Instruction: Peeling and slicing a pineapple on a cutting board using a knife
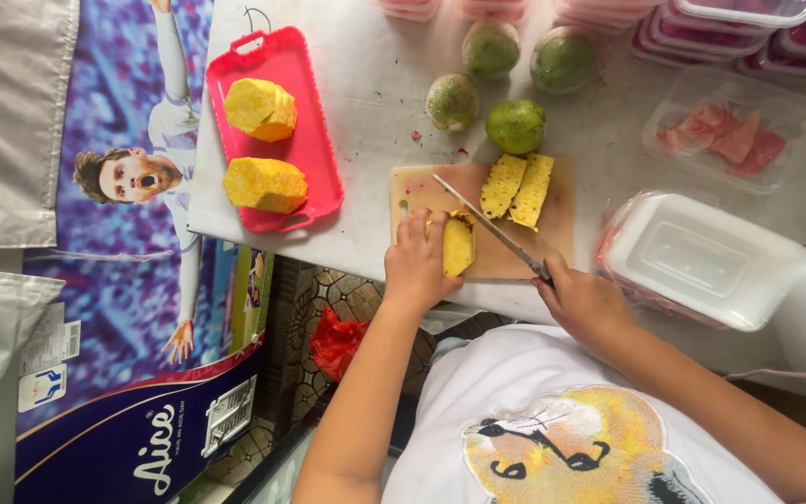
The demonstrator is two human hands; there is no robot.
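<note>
The work in hand is the cutting of peeled pineapple into long pieces, and I judge it is somewhere in the middle. The white tabletop [375, 84] fills the upper centre and right of the frame. On it, at the upper left, lies one pink tray [305, 149] with two whole peeled pineapples [265, 184] that are not yet cut.

At the right of the frame stands one stack of clear plastic boxes with white lids [701, 257], not yet filled as far as I can see. Above it, one open clear box [725, 131] holds some pink fruit pieces. More closed boxes with dark pink content stand along the upper right edge; I cannot count them exactly.

In the centre lies one wooden cutting board [562, 224]. On it two long pineapple slices [518, 189] are already cut and put aside. One pineapple piece [459, 245] is being cut now, at the lower left of the board.

Above the board there are four round green fruits [516, 125], untouched.

The left hand [417, 266] is closed over the pineapple piece and presses it on the board. The right hand [582, 299] grips the handle of one knife [487, 222], whose blade goes diagonally over the piece.
</note>
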